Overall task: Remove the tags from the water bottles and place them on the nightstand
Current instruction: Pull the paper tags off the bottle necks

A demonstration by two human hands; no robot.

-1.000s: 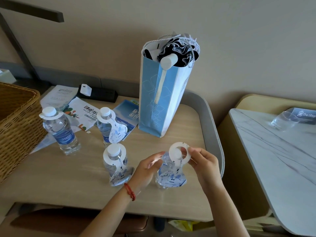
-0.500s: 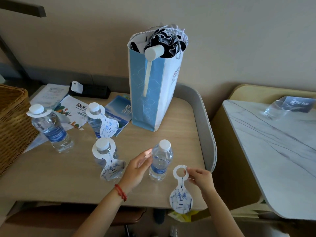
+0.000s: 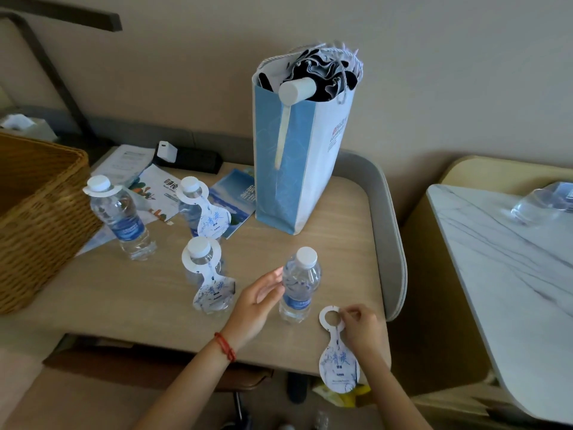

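Observation:
Several small water bottles stand on a wooden table (image 3: 341, 231). The nearest bottle (image 3: 299, 285) has a bare neck; my left hand (image 3: 255, 302) rests against its side with fingers apart. My right hand (image 3: 361, 328) pinches the ring of a white and blue paper tag (image 3: 338, 364), which hangs over the table's front edge. A tag hangs on the neck of the middle bottle (image 3: 203, 259), on the bottle behind it (image 3: 192, 197) and on the far left bottle (image 3: 119, 218). The marble-topped nightstand (image 3: 502, 274) stands to the right.
A tall blue paper bag (image 3: 297, 162) with dark cloth in it stands at the back of the table. A wicker basket (image 3: 34, 212) sits at the left edge. Leaflets (image 3: 155, 193) and a black box (image 3: 192, 158) lie behind the bottles. A clear glass (image 3: 533, 207) lies on the nightstand.
The tag came up off the nearest bottle's neck and my right hand carried it down and to the right, past the table's front edge. My left hand stayed by the bottle.

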